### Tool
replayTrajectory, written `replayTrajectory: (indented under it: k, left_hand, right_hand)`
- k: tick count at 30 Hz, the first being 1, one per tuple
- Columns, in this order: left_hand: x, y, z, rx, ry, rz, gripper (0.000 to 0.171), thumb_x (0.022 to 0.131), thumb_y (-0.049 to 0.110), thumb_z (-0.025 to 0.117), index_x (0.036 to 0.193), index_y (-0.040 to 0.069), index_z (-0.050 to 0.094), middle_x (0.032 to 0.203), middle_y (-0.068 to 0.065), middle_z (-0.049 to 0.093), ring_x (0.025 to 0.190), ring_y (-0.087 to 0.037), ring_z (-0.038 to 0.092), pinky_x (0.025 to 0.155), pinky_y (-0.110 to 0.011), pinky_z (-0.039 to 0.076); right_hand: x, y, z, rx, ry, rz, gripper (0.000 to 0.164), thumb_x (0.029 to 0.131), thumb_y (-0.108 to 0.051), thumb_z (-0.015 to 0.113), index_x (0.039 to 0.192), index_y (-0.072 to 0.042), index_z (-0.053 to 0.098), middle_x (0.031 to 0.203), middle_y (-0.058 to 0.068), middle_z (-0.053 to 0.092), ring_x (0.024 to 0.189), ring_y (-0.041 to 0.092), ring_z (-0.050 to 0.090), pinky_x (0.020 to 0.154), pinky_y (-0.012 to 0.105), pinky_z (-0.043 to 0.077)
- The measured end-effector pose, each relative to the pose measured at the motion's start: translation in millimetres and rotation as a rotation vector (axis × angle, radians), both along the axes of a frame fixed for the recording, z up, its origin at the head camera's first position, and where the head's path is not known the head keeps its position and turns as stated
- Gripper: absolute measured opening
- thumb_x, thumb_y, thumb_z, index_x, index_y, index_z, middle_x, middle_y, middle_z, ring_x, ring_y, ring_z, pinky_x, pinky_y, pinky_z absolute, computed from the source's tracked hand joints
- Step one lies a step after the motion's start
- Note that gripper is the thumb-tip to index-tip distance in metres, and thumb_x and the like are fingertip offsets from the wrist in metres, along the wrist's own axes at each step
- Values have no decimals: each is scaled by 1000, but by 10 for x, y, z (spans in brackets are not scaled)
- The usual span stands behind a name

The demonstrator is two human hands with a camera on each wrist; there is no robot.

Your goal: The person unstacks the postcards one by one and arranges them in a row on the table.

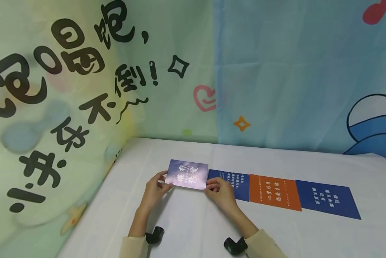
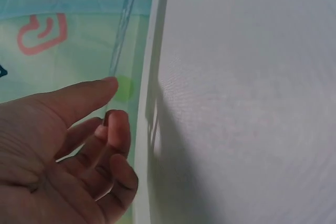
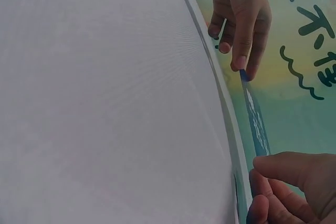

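A purple postcard-like card (image 1: pixel 187 174) with white characters is held above the white table, its printed face towards the head camera. My left hand (image 1: pixel 155 190) pinches its left edge between thumb and fingers. At the lower right corner, my right hand (image 1: pixel 223 195) pinches it too. Both wrist views catch the card (image 3: pixel 256 121) nearly edge-on, as a thin strip between the two hands. Just right of it lies a blue card (image 1: pixel 241 186) with white writing, partly covered by my right hand. An orange card (image 1: pixel 274 192) and another blue card (image 1: pixel 327 199) continue that row.
A white cloth (image 1: pixel 193 222) covers the table. Behind it hangs a blue-green printed curtain (image 1: pixel 277 71), and a pale green one with large dark characters stands along the left side. Black wrist cameras (image 1: pixel 155 235) sit on both wrists, near the cream sleeves.
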State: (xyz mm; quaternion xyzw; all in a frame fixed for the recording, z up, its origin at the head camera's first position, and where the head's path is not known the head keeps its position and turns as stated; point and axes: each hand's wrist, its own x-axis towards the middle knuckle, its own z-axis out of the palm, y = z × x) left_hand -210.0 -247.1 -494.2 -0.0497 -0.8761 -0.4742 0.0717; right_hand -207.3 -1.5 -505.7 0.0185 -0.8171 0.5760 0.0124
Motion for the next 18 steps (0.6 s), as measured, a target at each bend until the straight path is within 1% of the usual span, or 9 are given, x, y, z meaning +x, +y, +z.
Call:
replayTrajectory:
  k: [4, 9, 13, 18]
  left_hand:
    - [14, 5, -30, -18, 4, -8, 48, 78, 2, 72, 122, -4, 54, 90, -14, 59, 69, -19, 57, 58, -25, 47]
    - [35, -14, -81, -79, 2, -6, 47, 77, 0, 71, 120, -6, 54, 88, -13, 58, 66, -16, 56, 57, -25, 46]
    - [25, -10, -94, -122, -6, 12, 47, 78, 5, 72, 120, -5, 54, 93, -13, 59, 68, -14, 55, 59, -25, 46]
    - [4, 1, -81, -144, -15, 3, 47, 79, 7, 72, 121, -5, 54, 100, -15, 60, 68, -13, 53, 59, -24, 44]
  right_hand:
    - [26, -9, -21, 57, 7, 21, 21, 74, -2, 73, 94, -1, 65, 77, 1, 65, 68, 11, 50, 57, 19, 39]
    - [62, -32, -33, 106, 11, 53, 21, 75, -2, 71, 95, -1, 65, 76, 0, 63, 67, 12, 48, 57, 21, 38]
    - [54, -39, -28, 122, 42, 60, 20, 76, -1, 71, 95, 0, 66, 76, 0, 64, 66, 12, 47, 56, 22, 37]
    - [21, -35, -18, 133, 66, 50, 19, 76, -1, 71, 94, -1, 66, 76, 0, 63, 64, 12, 46, 56, 22, 36]
